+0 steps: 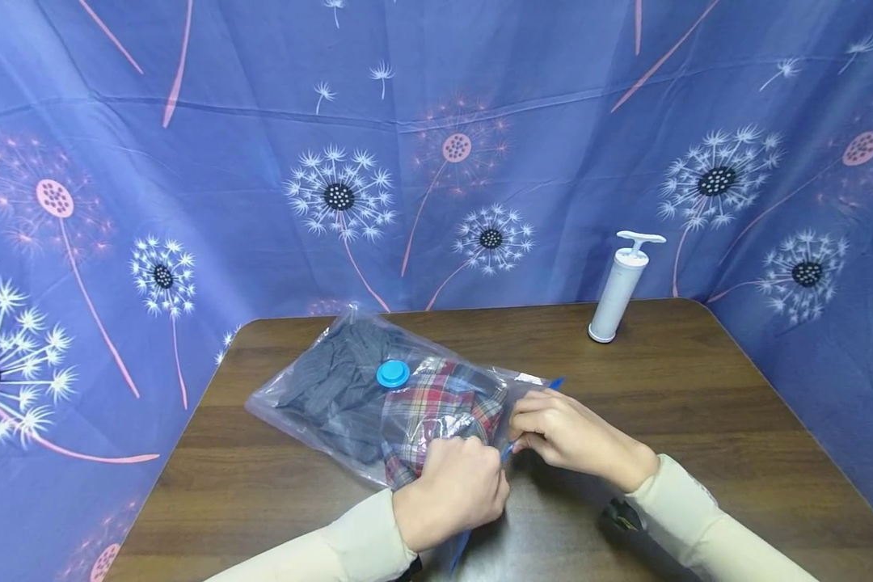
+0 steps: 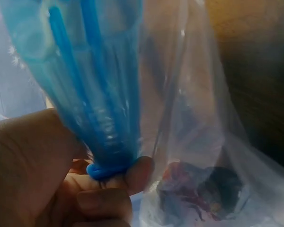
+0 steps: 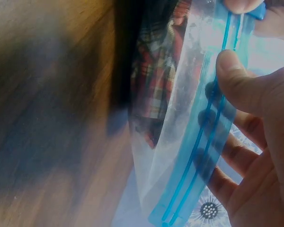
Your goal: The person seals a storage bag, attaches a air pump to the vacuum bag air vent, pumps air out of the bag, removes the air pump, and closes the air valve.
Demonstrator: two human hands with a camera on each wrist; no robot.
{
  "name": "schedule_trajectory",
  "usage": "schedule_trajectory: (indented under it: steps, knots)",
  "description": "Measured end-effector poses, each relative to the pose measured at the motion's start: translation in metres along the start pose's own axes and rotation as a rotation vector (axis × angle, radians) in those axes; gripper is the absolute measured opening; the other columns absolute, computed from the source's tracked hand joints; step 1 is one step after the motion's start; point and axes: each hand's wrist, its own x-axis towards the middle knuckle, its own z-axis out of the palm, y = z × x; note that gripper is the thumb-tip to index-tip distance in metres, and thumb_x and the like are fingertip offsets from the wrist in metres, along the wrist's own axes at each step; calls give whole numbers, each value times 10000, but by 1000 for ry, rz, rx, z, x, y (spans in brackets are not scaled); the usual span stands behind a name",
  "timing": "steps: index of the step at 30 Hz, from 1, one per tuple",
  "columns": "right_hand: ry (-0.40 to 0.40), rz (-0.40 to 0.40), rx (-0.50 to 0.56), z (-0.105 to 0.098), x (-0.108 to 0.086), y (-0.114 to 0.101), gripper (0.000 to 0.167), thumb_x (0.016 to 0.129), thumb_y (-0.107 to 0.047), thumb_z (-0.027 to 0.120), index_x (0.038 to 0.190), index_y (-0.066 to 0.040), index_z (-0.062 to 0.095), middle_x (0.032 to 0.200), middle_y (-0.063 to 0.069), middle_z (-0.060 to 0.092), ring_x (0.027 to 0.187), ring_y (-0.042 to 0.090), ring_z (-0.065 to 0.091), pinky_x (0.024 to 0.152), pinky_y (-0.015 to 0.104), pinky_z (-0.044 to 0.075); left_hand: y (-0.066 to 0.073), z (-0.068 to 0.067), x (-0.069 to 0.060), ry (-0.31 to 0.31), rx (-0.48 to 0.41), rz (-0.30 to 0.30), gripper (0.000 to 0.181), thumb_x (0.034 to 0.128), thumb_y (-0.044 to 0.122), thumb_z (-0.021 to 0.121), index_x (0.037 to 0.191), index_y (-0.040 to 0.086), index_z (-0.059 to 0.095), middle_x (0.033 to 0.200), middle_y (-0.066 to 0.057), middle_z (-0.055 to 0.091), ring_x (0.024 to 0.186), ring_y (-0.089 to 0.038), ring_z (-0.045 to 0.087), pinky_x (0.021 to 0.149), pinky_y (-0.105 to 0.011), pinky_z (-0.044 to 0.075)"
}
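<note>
We see the bag reach the far edge of the desk. The left hand has its fingers clamped on the slider; the right hand, on the zip.

The person here wears long sleeves in a pale cream, plain and unpatterned as far as I can see. The left sleeve ends in a broad cuff of the same cloth, close around the wrist. The right sleeve matches, its cuff also broad, with creases on it. Below the right cuff I notice a small dark fitting, its shape hard to make out; another black bit peeks from under the left cuff. Both hands are bare.
</note>
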Motion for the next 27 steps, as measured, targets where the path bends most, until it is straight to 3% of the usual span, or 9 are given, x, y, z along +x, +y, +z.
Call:
schedule_trajectory:
  steps: [11,14,20,27]
  knots:
    - [0,29,29,0,-2,6,212,782,-99,868,830,-224,703,851,-159,639,813,11,588,812,272,504,6,-10,-5,-96,-4,-34,379,821,367,730,527,206,551,542,34,571,454,-164,560,338,-366,368]
    - [2,35,44,0,-2,7,219,774,-112,876,823,-232,700,846,-164,639,809,7,589,795,262,502,7,-12,-8,-94,4,-26,372,803,379,738,524,210,560,534,38,569,445,-160,558,327,-361,365]
    - [3,43,56,0,-3,8,211,772,-127,879,821,-232,703,851,-163,647,813,4,593,795,269,510,8,-16,-17,-169,-20,-5,381,777,381,770,526,201,548,507,52,526,419,-122,518,332,-334,401]
    - [-4,59,50,-1,-4,9,203,775,-126,876,823,-233,711,855,-166,647,822,2,594,816,315,531,10,-20,-26,-196,-12,5,363,784,394,775,553,190,582,543,39,552,464,-145,563,356,-353,414]
